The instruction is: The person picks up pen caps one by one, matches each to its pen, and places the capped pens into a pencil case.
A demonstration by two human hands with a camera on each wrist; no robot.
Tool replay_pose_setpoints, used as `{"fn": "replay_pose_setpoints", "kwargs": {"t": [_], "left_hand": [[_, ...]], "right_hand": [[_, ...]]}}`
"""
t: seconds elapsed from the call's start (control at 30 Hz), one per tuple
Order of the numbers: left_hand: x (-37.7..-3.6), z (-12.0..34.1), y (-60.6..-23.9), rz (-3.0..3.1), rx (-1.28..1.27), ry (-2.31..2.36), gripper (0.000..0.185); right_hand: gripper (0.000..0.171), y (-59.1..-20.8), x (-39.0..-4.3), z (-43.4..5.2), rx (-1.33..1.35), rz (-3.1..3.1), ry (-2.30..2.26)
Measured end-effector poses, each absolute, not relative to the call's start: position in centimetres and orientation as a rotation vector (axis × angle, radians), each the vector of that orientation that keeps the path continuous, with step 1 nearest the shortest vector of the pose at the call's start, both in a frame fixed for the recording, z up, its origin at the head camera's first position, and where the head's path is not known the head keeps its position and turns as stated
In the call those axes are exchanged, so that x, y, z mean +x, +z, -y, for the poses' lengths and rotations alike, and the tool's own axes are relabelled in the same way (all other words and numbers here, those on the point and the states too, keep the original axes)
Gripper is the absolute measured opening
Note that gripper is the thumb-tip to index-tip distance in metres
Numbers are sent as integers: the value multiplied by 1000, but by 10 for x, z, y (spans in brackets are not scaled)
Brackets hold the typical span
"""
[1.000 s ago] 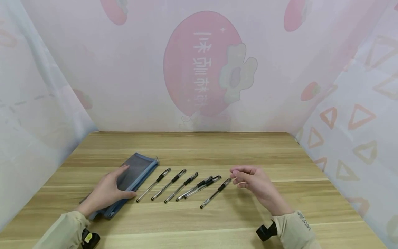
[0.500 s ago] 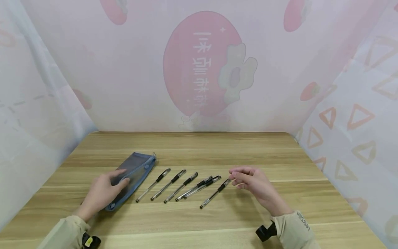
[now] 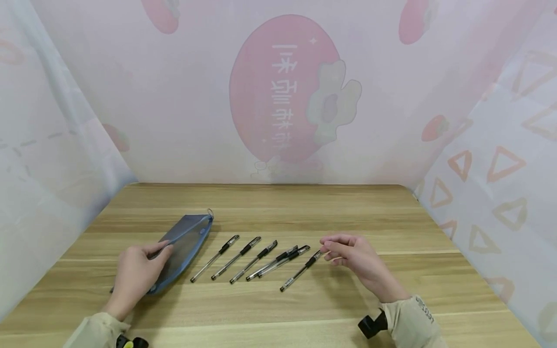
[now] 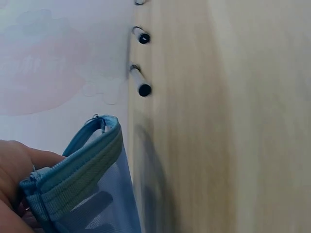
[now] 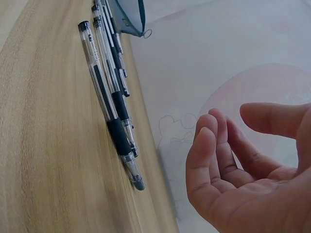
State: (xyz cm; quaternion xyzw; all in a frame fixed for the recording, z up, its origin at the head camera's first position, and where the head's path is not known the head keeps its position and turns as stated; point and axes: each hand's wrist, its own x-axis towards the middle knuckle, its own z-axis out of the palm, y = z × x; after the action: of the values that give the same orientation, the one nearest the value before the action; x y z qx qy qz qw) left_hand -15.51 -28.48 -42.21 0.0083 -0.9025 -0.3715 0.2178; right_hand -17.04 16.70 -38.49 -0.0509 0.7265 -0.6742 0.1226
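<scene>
Wooden table [image 3: 270, 309], printed curtains [image 3: 287, 96] walling it in. Blue mesh pouch [image 3: 184, 241] at 9 o'clock, apparently tipped up on edge, gripped by left hand [image 3: 135, 275]. Six pens [image 3: 254, 261] at centre. Right hand [image 3: 354, 256] at 3 o'clock, loosely curled, empty, just beside the nearest pen [image 3: 301, 270].
</scene>
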Motion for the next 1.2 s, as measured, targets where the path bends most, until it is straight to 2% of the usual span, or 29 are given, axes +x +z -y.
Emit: {"fn": "replay_pose_setpoints", "kwargs": {"t": [0.43,0.7,0.97,1.2], "left_hand": [[-142,285,-418,2391,294,-1276,38],[-142,276,-420,2239,373,-1375,29],[-144,270,-419,2164,365,-1414,28],[-142,269,-422,2110,348,-1434,27]], "right_hand": [[27,-387,-171,-163,-118,-2108,-1963],[29,-386,-169,-159,-131,-2105,-1951],[27,-385,-169,-133,-81,-2112,-1957],[35,-382,-164,-91,-115,-1997,-2089]]}}
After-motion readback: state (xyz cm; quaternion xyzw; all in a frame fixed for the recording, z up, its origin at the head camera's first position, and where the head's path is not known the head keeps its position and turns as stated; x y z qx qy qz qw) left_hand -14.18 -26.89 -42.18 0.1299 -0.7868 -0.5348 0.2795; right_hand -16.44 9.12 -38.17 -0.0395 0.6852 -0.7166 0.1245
